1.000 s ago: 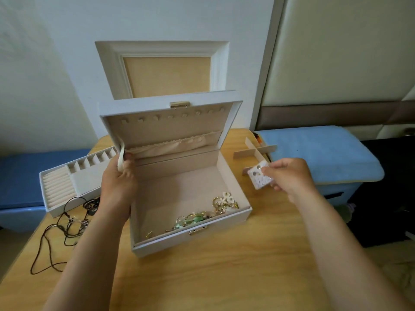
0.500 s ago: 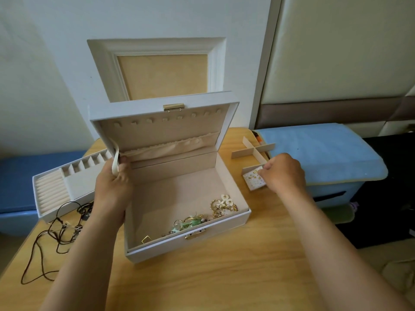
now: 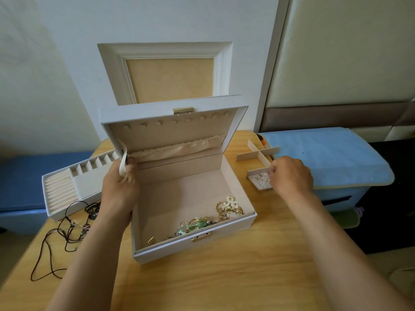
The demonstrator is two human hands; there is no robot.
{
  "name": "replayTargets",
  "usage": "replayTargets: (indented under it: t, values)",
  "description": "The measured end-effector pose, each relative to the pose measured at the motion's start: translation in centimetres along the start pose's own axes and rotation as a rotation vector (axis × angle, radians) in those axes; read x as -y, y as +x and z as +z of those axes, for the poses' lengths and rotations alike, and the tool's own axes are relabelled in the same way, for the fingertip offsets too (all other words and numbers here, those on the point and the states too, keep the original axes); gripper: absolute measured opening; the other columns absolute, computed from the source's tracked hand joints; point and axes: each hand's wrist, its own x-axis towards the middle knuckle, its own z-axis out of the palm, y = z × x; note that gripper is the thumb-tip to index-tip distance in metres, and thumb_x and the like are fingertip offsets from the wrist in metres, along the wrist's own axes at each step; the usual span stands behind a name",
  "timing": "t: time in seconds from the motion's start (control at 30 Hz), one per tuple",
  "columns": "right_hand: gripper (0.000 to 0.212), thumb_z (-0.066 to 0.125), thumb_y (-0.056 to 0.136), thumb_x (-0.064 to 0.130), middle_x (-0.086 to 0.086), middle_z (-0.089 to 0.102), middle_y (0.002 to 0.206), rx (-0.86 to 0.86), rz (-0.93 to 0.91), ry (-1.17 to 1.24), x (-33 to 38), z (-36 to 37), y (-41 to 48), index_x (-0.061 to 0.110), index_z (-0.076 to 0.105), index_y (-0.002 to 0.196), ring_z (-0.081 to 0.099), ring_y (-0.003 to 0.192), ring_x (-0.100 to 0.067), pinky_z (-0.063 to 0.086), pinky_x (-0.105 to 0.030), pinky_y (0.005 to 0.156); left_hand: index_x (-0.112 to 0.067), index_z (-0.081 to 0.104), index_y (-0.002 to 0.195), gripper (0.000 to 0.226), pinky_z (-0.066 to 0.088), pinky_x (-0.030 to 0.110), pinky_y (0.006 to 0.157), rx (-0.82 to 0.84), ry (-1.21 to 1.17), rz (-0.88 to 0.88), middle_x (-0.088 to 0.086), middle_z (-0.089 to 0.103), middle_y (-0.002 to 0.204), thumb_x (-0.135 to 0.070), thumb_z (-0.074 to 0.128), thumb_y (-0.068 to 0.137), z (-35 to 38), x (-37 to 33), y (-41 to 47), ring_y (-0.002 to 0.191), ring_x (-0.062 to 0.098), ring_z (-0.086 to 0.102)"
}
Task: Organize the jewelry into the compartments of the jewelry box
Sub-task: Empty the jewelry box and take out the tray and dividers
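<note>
Where card (image 3: 260,181) lies, right grip (image 3: 290,178) pinches.

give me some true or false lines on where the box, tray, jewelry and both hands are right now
1. The jewelry box stands with its lid open. True.
2. The ring tray sits inside the box. False: it lies on the table, left of the box.
3. The right hand reaches into the box. False: it holds the earring card on the table, right of the box.
4. The left hand grips the box's left wall. True.
5. The jewelry pile lies against the box's back wall. False: it lies along the front wall, toward the right corner.
</note>
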Motion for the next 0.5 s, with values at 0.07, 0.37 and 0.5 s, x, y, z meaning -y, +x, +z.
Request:
replayTargets:
  t: [0.07,0.37,0.5]
  values:
    - [0.013,0.065,0.092,0.011,-0.009,0.070,0.097,0.005,-0.006,0.014,-0.1,-0.3,-0.1,0.016,0.073,0.101,0.065,0.086,-0.032,0.047,-0.031,0.061,-0.015,0.055,0.091,0.027,0.033,0.031,0.058,0.002,0.006,0.011,0.008,0.046,0.072,-0.031,0.038,0.106,-0.1,0.1,0.1,0.063,0.015,0.039]
    - [0.029,0.049,0.104,0.030,-0.015,0.071,0.078,0.429,0.307,1.136,2.3,-7.8,-2.4,0.005,0.064,0.109,0.065,0.055,-0.026,0.053,-0.033,0.050,-0.017,0.059,0.099,0.023,0.038,0.034,0.063,0.034,-0.032,0.153,0.004,0.056,0.085,-0.026,0.038,0.105,-0.4,-2.3,-0.2,0.073,0.015,0.047]
    - [0.062,0.039,0.102,0.054,-0.022,0.070,0.080,0.776,0.373,1.323,4.0,-10.0,-2.2,0.000,0.052,0.128,0.062,0.054,-0.025,0.050,-0.029,0.043,-0.026,0.061,0.104,0.022,0.046,0.035,0.076,0.065,-0.087,0.164,0.001,0.064,0.098,-0.025,0.039,0.106,-0.8,-3.5,-0.7,0.090,0.016,0.056]
